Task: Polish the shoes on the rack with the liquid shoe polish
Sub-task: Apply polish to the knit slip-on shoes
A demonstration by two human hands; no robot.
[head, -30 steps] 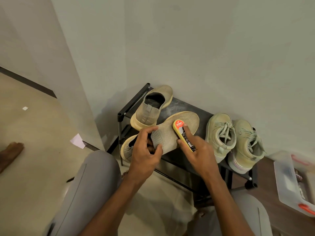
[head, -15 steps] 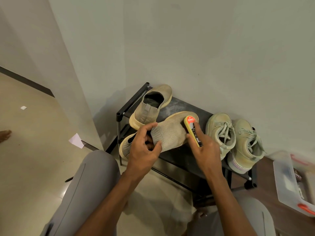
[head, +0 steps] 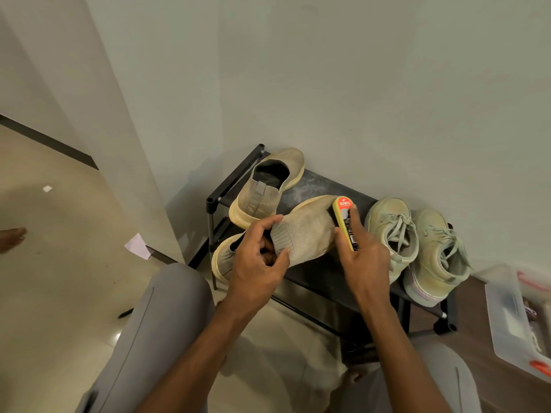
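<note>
My left hand (head: 258, 263) grips the knit collar of a beige slip-on shoe (head: 304, 234), held tilted above the black shoe rack (head: 325, 186). My right hand (head: 365, 251) holds a yellow liquid shoe polish applicator (head: 346, 220) with an orange label, pressed against the shoe's right side near the toe. The matching slip-on shoe (head: 265, 189) stands on the rack's left end. A pair of pale green lace-up sneakers (head: 417, 248) sits on the rack's right end.
The rack stands against a white wall in a corner. A clear plastic box (head: 518, 320) with red clips lies on the floor at the right. My grey-trousered knees frame the bottom. A paper scrap (head: 137, 245) and another person's foot (head: 12, 238) are at the left.
My right hand has slid the polish applicator from the top of the shoe rightward to its side near the toe. The foot at the left has shifted.
</note>
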